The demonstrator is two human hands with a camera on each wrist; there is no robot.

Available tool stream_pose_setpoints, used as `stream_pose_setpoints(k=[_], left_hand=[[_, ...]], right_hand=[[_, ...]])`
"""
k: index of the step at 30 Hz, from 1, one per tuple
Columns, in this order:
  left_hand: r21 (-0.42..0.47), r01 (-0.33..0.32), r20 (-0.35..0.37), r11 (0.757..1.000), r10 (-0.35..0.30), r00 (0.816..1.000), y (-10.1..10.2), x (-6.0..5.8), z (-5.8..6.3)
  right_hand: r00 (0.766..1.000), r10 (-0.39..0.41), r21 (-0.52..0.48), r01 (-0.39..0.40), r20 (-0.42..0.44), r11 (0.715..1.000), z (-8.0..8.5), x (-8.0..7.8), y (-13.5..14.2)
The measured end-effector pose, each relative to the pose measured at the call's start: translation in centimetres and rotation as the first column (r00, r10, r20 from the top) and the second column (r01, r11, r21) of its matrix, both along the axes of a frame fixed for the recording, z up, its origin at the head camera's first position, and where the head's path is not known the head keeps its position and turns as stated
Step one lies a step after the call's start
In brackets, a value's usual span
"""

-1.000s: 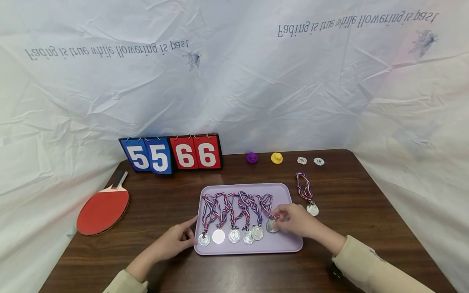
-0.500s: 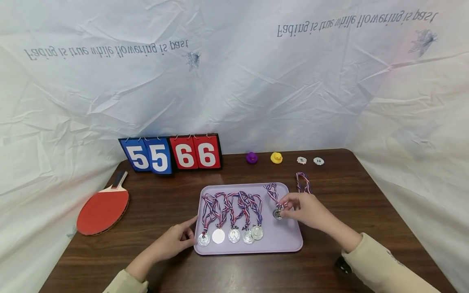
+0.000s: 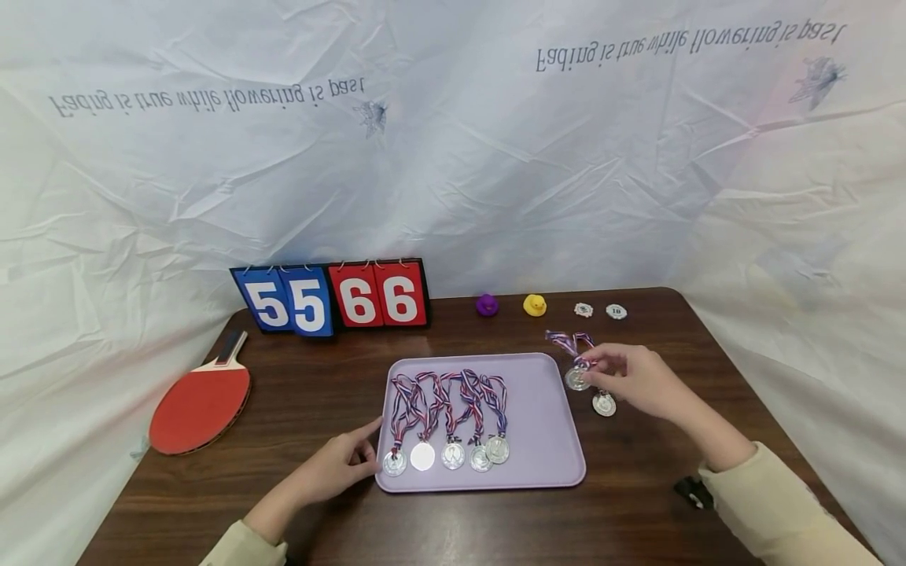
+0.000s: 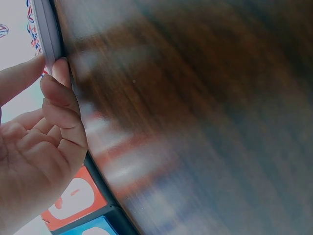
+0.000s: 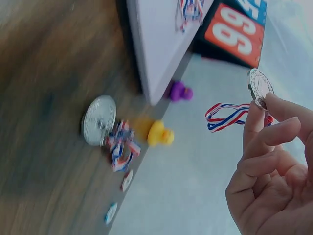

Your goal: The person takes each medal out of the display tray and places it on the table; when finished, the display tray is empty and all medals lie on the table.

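Observation:
My left hand [image 3: 338, 465] is at the left edge of a pale purple tray [image 3: 545, 440]. Thumb and index finger hold the tray's rim, seen close up in the left wrist view. Several silver medals with red, white and blue ribbons lie in a row on the tray. In the head view my right hand [image 3: 637, 379] is just right of the tray. It pinches a silver medal [image 5: 260, 88] between thumb and finger, with its ribbon [image 5: 227, 116] trailing free. Partly behind this hand, another silver medal [image 3: 604, 404] lies on the table.
Along the back stand a scoreboard [image 3: 329, 299] reading 55 and 66, a purple duck [image 3: 486, 305], a yellow duck [image 3: 534, 305] and two chips, one being a white chip [image 3: 616, 312]. A red table tennis bat [image 3: 201, 409] lies at the left.
My right hand has lifted the rightmost medal off the tray and carried it right, past the tray's edge, near the medal on the table. The left hand has stayed at the rim.

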State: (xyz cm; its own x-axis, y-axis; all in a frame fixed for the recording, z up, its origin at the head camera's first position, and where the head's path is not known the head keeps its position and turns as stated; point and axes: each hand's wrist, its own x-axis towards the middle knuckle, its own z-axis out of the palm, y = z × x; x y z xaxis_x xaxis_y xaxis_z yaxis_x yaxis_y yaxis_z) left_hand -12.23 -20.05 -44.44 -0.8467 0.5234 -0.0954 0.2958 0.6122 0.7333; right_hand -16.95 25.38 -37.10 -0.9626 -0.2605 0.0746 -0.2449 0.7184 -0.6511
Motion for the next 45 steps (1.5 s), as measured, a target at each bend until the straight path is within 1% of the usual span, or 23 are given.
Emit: stream_pose_setpoints(k=[3,8,9,13,18,23,28,33,38,42,45], left_hand=[[-0.001,-0.002,0.002,1.000,0.002,1.000,-0.1,-0.1,-0.2],[0.006,0.004,0.001,1.000,-0.004,1.000,-0.1,-0.1,-0.1],[0.012,0.007,0.000,1.000,-0.007,1.000,0.0,0.0,0.1],[0.014,0.009,-0.005,1.000,-0.009,1.000,0.0,0.1,0.1],[0.014,0.002,-0.002,1.000,-0.002,1.000,0.1,0.0,0.1],[0.010,0.005,0.003,1.000,-0.005,1.000,0.1,0.0,0.1],[0.014,0.010,-0.002,1.000,-0.010,1.000,0.0,0.1,0.0],[0.012,0.008,-0.007,1.000,-0.008,1.000,0.0,0.1,-0.1],[-0.003,0.002,-0.009,1.000,-0.002,1.000,0.1,0.0,-0.1],[-0.005,-0.002,-0.011,1.000,0.002,1.000,0.1,0.1,-0.1],[-0.012,-0.005,-0.014,1.000,0.005,1.000,0.0,0.1,-0.1]], right_hand=[[0.999,-0.034,-0.006,0.034,0.034,0.999,0.3,-0.2,1.3],[0.997,-0.072,0.000,0.072,0.022,0.997,0.2,-0.7,3.4],[0.997,-0.081,0.003,0.081,0.016,0.997,0.1,-0.8,3.8],[0.994,-0.112,0.013,0.112,0.013,0.994,-0.4,-1.4,5.2],[0.989,-0.134,0.048,0.132,0.055,0.990,-1.2,-2.0,7.1],[0.984,-0.131,0.087,0.121,0.121,0.989,-2.1,-2.6,8.4],[0.980,-0.130,0.106,0.115,0.149,0.988,-3.0,-3.3,9.1],[0.975,-0.122,0.114,0.102,0.188,0.988,-4.4,-3.9,9.6],[0.965,-0.097,0.114,0.070,0.243,0.991,-5.8,-4.0,9.7],[0.958,-0.095,0.108,0.068,0.269,0.992,-6.2,-4.0,9.7],[0.954,-0.104,0.121,0.072,0.281,0.990,-6.3,-4.1,9.7]])
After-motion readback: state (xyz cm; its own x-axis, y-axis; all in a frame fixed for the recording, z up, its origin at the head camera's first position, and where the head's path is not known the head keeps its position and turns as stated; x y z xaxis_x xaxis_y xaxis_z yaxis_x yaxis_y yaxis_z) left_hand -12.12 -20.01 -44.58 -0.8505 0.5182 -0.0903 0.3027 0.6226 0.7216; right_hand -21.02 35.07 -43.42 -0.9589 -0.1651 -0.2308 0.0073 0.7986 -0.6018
